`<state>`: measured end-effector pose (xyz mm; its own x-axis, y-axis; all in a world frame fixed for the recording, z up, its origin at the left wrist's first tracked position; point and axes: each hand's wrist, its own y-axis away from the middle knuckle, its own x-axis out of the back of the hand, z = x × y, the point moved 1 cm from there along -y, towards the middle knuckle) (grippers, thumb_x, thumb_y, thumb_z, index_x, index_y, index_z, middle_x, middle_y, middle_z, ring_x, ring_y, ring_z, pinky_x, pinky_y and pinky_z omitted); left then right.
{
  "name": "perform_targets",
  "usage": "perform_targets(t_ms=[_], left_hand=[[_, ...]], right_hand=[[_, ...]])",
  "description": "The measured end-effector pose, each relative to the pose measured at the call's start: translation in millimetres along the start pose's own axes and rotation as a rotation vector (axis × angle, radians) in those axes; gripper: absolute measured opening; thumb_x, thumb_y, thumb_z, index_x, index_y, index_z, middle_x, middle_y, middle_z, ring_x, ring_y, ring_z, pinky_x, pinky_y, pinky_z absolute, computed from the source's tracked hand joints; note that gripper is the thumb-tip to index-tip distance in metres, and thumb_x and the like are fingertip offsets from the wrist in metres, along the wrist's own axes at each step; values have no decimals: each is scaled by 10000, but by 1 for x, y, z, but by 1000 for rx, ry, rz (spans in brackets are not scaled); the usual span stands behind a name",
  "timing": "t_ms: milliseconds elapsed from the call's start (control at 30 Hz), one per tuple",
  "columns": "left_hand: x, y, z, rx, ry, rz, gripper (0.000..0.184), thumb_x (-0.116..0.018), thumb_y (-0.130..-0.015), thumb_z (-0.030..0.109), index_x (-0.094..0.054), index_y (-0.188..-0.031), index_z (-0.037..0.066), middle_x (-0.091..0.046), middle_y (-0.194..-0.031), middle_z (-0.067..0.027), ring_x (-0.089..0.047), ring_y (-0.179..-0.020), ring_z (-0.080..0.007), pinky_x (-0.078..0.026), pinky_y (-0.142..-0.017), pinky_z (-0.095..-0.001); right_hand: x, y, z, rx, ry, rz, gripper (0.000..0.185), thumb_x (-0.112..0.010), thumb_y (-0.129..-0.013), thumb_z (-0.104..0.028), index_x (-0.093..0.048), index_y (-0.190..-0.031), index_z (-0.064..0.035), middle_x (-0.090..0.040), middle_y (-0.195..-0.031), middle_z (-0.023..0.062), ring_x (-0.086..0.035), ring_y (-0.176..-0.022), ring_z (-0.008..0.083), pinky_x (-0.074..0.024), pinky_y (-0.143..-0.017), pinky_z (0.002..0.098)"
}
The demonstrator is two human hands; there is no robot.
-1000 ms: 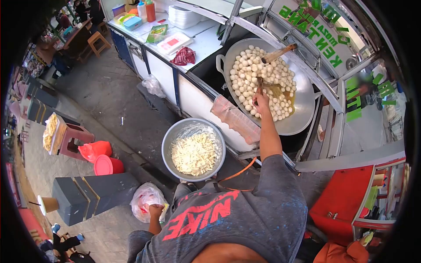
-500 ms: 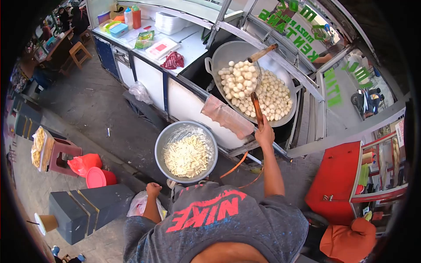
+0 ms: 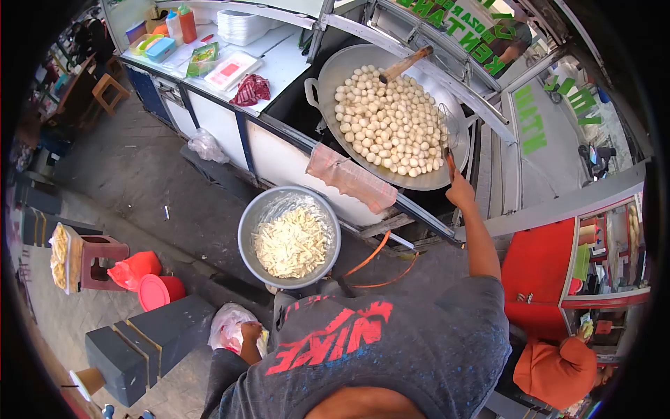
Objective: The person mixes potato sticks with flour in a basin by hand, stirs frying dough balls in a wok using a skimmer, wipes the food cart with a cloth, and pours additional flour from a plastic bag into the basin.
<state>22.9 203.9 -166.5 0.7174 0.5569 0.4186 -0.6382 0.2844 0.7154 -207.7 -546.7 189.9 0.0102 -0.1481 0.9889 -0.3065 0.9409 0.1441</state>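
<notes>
My right hand point(image 3: 460, 191) is closed round the wooden handle of a wire skimmer point(image 3: 452, 127), whose mesh rests at the right side of a large metal wok point(image 3: 447, 77). Many pale round balls point(image 3: 391, 122) fill the wok. A second wooden handle point(image 3: 408, 63) lies across its far rim; the tool's other end is hidden. My left hand point(image 3: 250, 331) hangs low by my side with fingers curled, in front of a plastic bag point(image 3: 227, 327), and I see nothing in it. Between my body and the cart, a grey basin point(image 3: 246, 241) holds pale cut sticks point(image 3: 292, 244), like potato.
The cart counter point(image 3: 272, 66) bears white foam boxes point(image 3: 241, 26), sauce bottles point(image 3: 186, 24) and a red cloth point(image 3: 251, 90). A pinkish cloth point(image 3: 349, 178) drapes over the cart edge. Dark blocks point(image 3: 150, 346) and a red tub point(image 3: 160, 292) stand left. A person in orange point(image 3: 555, 373) is at right.
My right hand has moved right with the skimmer. The balls that were heaped in the skimmer now lie among the others in the wok. My left hand has dropped lower, in front of the plastic bag.
</notes>
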Motion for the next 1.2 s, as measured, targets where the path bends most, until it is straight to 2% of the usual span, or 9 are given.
perform_targets(t_ms=[100,167,233,433,467,633,767,867,1200], left_hand=[[6,65,51,151,-289,-2,182,-738,-756,125,-617,-656,33,-613,-548,-81,-571,-430,-150,-430,-379,-285],[-2,67,18,-70,-408,18,215,-759,-744,103,-596,-622,34,-608,-560,-73,-568,-436,-152,-434,-386,-286],[-5,98,55,201,-28,142,224,-760,-750,47,-588,-610,21,-595,-549,-69,-564,-445,-153,-450,-403,-295],[-10,82,51,36,163,53,220,-761,-781,78,-620,-644,-20,-634,-603,-99,-599,-473,-173,-486,-430,-300],[-8,52,26,-132,58,21,223,-752,-797,102,-634,-658,-27,-639,-608,-101,-611,-485,-175,-498,-443,-307],[3,8,61,16,235,58,269,-639,-894,156,-659,-712,-41,-653,-613,-131,-637,-500,-190,-528,-462,-313],[4,-19,97,-18,205,68,187,-637,-867,111,-665,-785,-55,-662,-638,-132,-646,-519,-185,-544,-488,-312],[3,-33,122,-13,107,-7,148,-691,-818,88,-666,-742,-38,-667,-620,-123,-648,-519,-169,-543,-498,-307],[3,-25,114,-133,-76,151,258,-810,-689,131,-598,-578,36,-633,-561,-69,-594,-488,-136,-465,-486,-284]], right_hand=[[-69,-60,-31,30,-210,27,523,-610,-715,-75,-470,-1206,35,-636,-1040,290,-618,-1011,429,-482,-904,454],[-130,-104,-62,-78,-643,68,458,-636,-686,-68,-500,-1113,24,-651,-905,242,-670,-824,389,-529,-740,457],[-121,-101,-123,-229,-1164,-95,312,-622,-686,18,-535,-984,-10,-568,-784,106,-555,-552,218,-422,-423,356],[-119,-131,-191,-176,-1842,-491,136,-554,-784,23,-517,-880,-66,-529,-652,53,-508,-515,128,-445,-430,246],[-105,-121,-195,-146,-1751,-397,148,-545,-797,15,-505,-920,-57,-525,-663,40,-509,-513,119,-430,-418,243],[-74,-61,-166,162,-1554,-316,280,-527,-798,30,-494,-1064,-49,-506,-668,23,-509,-519,110,-399,-403,253],[-66,5,-140,181,-1318,-188,697,-572,-759,-23,-362,-1423,-14,-595,-776,67,-535,-537,133,-434,-456,275],[-82,37,-115,450,-746,344,729,-579,-714,-54,-388,-1417,-15,-671,-973,201,-655,-826,330,-502,-754,390],[-2,75,8,33,-42,238,753,-580,-731,-19,-409,-1434,-231,-570,-1021,161,-593,-968,363,-484,-808,476]])
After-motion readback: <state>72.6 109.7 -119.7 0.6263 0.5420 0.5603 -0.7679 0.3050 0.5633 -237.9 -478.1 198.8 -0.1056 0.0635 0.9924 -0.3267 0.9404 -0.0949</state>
